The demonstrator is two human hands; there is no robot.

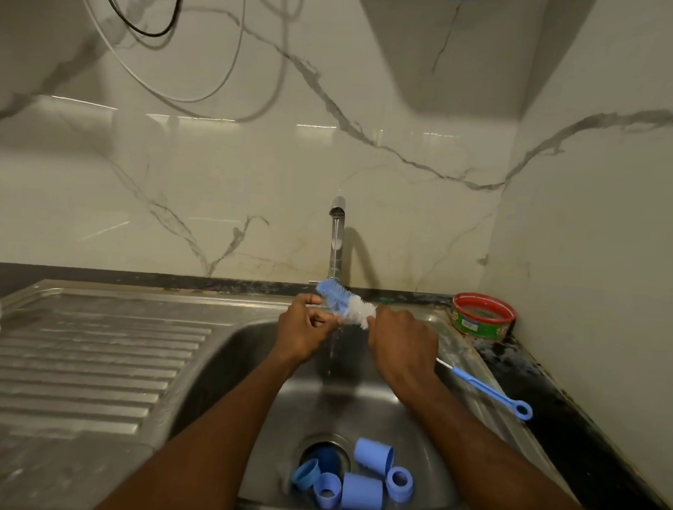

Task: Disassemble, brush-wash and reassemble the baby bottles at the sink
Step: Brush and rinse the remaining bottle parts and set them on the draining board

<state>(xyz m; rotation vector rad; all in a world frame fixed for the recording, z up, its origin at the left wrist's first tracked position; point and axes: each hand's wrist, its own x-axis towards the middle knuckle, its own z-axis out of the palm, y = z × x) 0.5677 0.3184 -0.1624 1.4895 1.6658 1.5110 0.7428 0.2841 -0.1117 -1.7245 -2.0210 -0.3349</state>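
Under the running tap (pixel 337 216), at twelve o'clock of the sink (pixel 266 372), our right hand (pixel 402 346) clenches the bottle brush (pixel 346 303) while our left hand (pixel 304 327) pinches its bristles. The blue caps and rings (pixel 354 480) lie over the drain at six o'clock; we judge they could block it, or the wet brush could slip.

The room is dim. Shiny streaks of light sit on the wall tiles (pixel 186 119). The tap (pixel 336 235) throws a dark shadow rightward. Edges bend, and everything looks a bit blurry.
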